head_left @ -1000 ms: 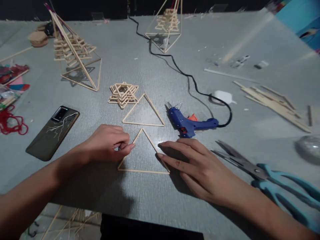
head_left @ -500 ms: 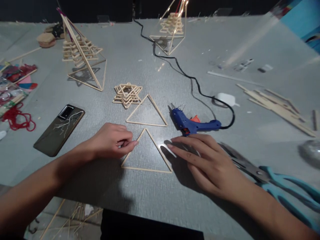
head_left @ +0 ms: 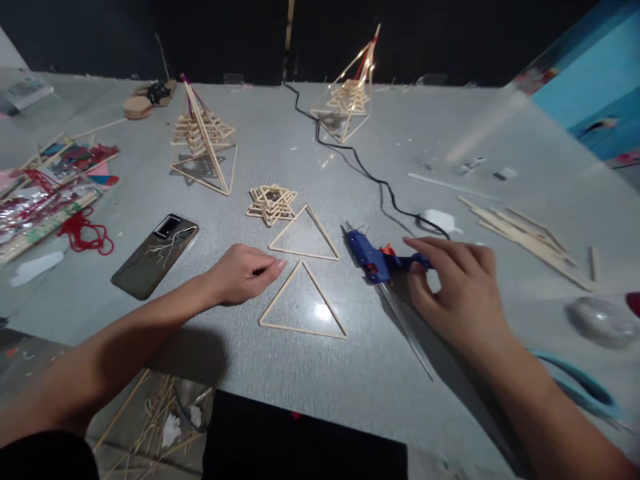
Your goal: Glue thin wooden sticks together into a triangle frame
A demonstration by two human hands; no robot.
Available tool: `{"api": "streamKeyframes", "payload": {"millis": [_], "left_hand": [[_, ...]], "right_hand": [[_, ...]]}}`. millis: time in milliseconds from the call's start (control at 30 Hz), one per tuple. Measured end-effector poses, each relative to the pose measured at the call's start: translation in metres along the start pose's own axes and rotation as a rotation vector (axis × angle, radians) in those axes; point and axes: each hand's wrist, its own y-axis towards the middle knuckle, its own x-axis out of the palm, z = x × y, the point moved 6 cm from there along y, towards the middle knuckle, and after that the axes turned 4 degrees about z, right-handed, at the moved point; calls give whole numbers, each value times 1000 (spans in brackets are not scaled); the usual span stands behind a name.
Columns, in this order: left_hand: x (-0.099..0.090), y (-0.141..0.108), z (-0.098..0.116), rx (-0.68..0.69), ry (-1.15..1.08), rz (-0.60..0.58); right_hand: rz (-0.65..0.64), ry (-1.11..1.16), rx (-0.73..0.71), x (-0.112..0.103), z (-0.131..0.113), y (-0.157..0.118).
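My left hand (head_left: 253, 272) is curled with thumb and fingers together, just left of the top of the nearer stick triangle (head_left: 303, 331); nothing shows in it. Beyond that lies a second stick triangle (head_left: 305, 253), its left side near a small stack of stick stars (head_left: 271, 203). My right hand (head_left: 457, 283) has its thumb and fingers around the handle of a blue glue gun (head_left: 370, 257), which lies on its side with its nozzle to the upper left. A clear glue stick (head_left: 407, 331) sticks out of the gun's back toward me.
A phone (head_left: 155, 257) and red yarn (head_left: 87, 232) lie left. Two stick pyramid lanterns (head_left: 203, 147) (head_left: 349, 100) stand behind. A black cord (head_left: 357, 160) runs back from the gun. Loose flat sticks (head_left: 525, 233), a tape roll (head_left: 603, 321) and scissors (head_left: 583, 387) lie right.
My right hand has moved right and onto the glue gun's handle. My left hand has come off the nearer triangle's side. The view has tilted up, showing more of the back.
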Motion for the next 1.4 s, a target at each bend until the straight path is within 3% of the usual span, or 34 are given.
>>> {"api": "streamKeyframes", "payload": {"millis": [433,900,1100,1400], "left_hand": [[-5,-1,-1,-24,156,19],[-1,-6,13,-263,486,-226],[2,-7,18,-315,610,-325],[-30,-14,9,-326,709,-451]], "right_hand": [[-59,-36,-13,27,12,-5],[6,97,-120,8,-23,3],[29,117,-120,4,-24,3],[41,110,-128,0,-27,5]]}}
